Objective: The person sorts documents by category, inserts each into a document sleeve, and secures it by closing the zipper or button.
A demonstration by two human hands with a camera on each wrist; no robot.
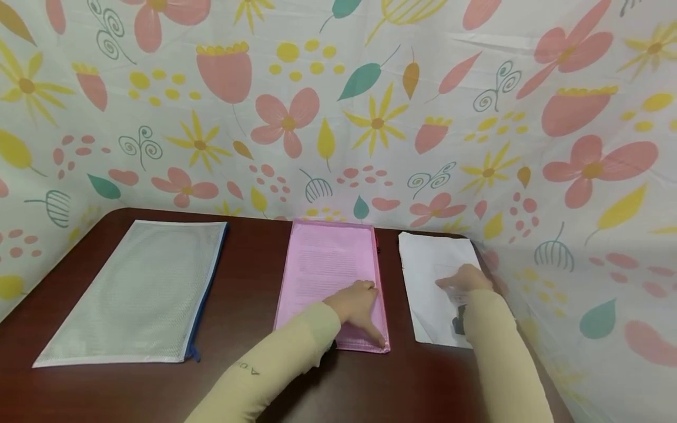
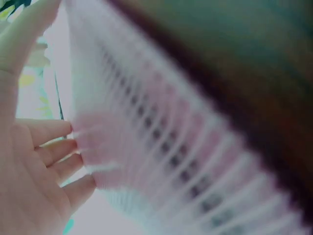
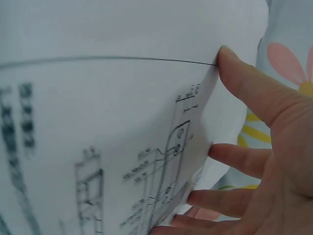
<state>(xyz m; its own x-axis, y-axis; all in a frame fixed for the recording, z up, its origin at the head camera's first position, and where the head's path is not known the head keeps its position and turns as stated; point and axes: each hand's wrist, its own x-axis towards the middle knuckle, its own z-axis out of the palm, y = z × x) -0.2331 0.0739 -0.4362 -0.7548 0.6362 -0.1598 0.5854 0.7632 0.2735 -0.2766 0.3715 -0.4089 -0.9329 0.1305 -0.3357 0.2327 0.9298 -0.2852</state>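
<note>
Left hand (image 1: 358, 306) rests unclenched on the pink pouch (image 1: 328, 264), right hand (image 1: 468, 279) likewise on papers (image 1: 431, 264): apparently steadying; lifting would need pinching.

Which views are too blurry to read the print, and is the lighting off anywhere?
Head: fairly even light, but the lines in the pink pouch are too small to read. Left wrist: print behind the mesh badly out of focus; left hand clearer, colours washed out. Right wrist: drawing soft but traceable, text at the left edge blurred.
</note>
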